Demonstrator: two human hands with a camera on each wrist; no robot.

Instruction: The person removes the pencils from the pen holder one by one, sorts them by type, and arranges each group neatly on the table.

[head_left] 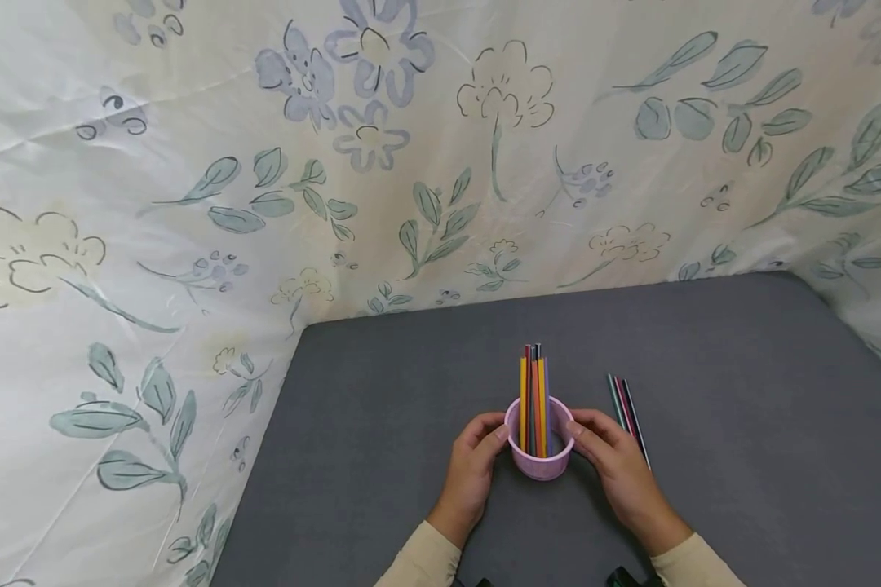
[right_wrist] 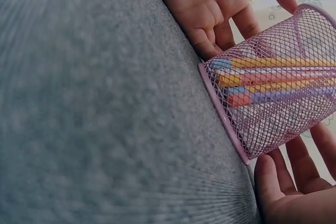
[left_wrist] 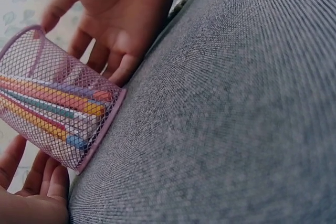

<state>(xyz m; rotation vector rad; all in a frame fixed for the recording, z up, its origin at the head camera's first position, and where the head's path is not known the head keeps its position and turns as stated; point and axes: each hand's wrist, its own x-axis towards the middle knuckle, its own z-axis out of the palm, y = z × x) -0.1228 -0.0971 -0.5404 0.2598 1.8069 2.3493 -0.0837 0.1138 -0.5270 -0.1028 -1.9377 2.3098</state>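
A pink mesh pencil cup [head_left: 541, 467] stands upright on the grey table, with several colored pencils [head_left: 534, 399] leaning inside it. From the left side my left hand [head_left: 473, 469] grips the cup, its thumb at the rim. My right hand [head_left: 620, 469] holds the opposite side, thumb also on the rim. Through the mesh [left_wrist: 63, 66] in the left wrist view, the pencils' colored ends show near the cup's base. The right wrist view shows fingers of both hands around the cup [right_wrist: 283, 124].
A few loose pencils [head_left: 626, 408] lie on the table just beyond my right hand, partly hidden by it. The grey tabletop [head_left: 396, 383] meets a floral cloth [head_left: 440, 204] at the back and left. Dark objects [head_left: 624, 577] show near my right sleeve.
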